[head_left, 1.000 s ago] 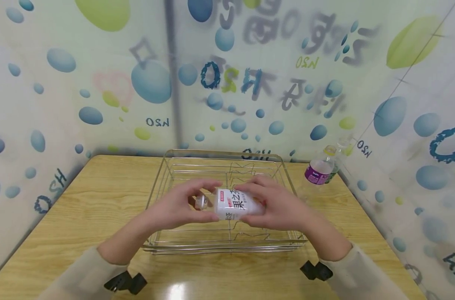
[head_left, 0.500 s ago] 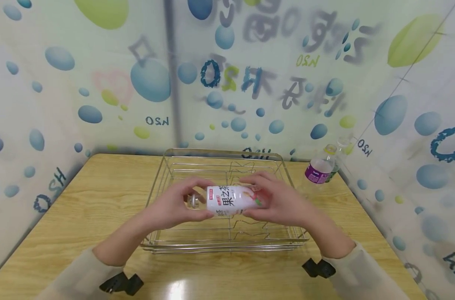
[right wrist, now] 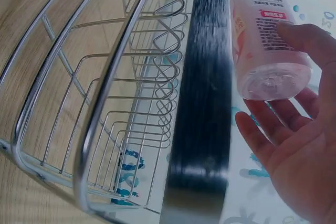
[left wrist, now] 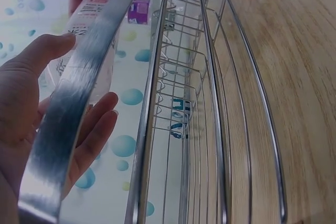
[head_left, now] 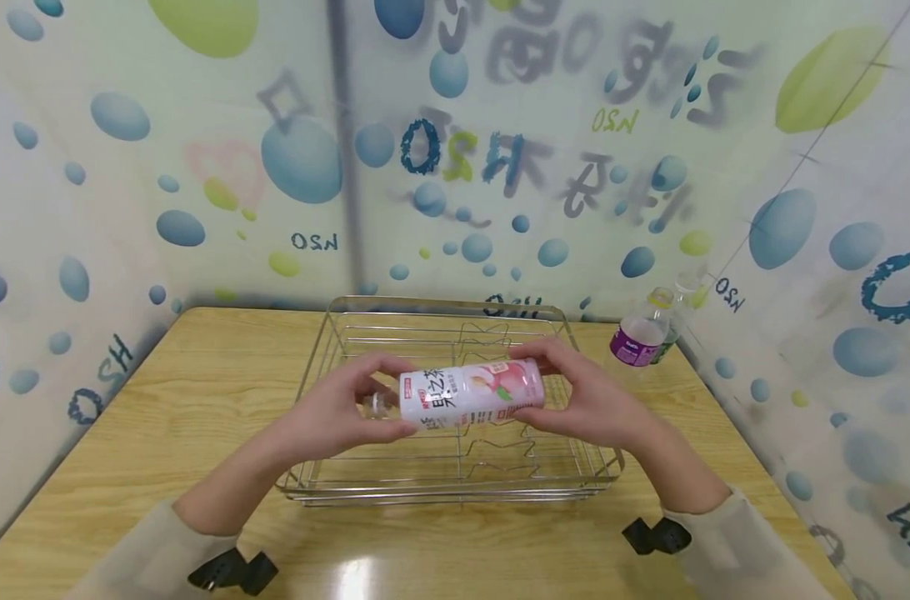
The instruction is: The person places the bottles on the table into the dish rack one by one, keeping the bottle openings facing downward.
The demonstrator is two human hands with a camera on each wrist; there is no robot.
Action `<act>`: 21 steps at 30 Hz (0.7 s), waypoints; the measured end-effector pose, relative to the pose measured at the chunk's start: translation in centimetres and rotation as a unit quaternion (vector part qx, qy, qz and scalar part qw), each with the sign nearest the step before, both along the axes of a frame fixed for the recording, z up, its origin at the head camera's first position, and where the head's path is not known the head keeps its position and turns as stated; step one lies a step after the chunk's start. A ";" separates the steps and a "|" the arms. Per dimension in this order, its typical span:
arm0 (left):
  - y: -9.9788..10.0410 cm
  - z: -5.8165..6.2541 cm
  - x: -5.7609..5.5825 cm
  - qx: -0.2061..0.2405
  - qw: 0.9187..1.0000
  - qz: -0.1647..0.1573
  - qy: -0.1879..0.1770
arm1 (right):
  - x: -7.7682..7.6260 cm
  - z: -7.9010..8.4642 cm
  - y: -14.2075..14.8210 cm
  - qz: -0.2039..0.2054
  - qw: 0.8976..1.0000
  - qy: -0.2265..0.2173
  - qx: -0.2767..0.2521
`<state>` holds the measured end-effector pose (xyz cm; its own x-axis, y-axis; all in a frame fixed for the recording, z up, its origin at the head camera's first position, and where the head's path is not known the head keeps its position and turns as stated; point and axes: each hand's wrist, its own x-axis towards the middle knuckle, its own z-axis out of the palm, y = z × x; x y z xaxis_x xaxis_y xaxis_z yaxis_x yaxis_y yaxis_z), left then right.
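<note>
Bottle [head_left: 470, 393] — sideways above wire basket [head_left: 447, 305]

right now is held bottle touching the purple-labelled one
Apart: the head view shows the right hand in the gap between the held bottle and purple-labelled bottle.

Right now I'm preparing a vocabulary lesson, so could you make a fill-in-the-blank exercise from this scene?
The neck of the held bottle is nearer the person's ____ hand.
Beside the rack stand ____ other bottles.
The front one's label is ____ in color.

Missing words: left; two; purple.
</note>
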<state>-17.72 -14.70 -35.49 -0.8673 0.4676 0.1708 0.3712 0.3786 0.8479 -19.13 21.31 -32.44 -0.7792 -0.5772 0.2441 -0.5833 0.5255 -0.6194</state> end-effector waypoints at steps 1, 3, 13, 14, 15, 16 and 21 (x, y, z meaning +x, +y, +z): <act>0.0 0.0 0.0 -0.002 1.000 0.000 0.002 | 0.0 0.0 0.0 0.001 1.000 0.000 -0.003; 0.0 0.0 0.0 -0.012 1.000 0.002 0.009 | -0.2 0.2 0.0 0.004 1.000 0.003 -0.009; 1.1 0.3 -0.5 -0.022 0.998 -0.009 0.061 | -1.3 1.4 -0.4 0.028 0.999 0.012 -0.040; 1.1 0.3 -0.5 -0.022 0.998 -0.006 0.061 | -1.4 1.4 -0.5 0.029 0.999 0.009 -0.040; 1.2 0.4 -0.5 -0.023 0.998 -0.004 0.060 | -1.4 1.5 -0.5 0.028 0.999 0.009 -0.039; 1.2 0.4 -0.5 -0.024 0.998 -0.002 0.058 | -1.5 1.5 -0.6 0.027 0.999 0.007 -0.038; 1.3 0.3 -0.6 -0.037 0.998 0.006 0.047 | -1.7 1.9 -1.0 0.018 0.999 -0.005 -0.042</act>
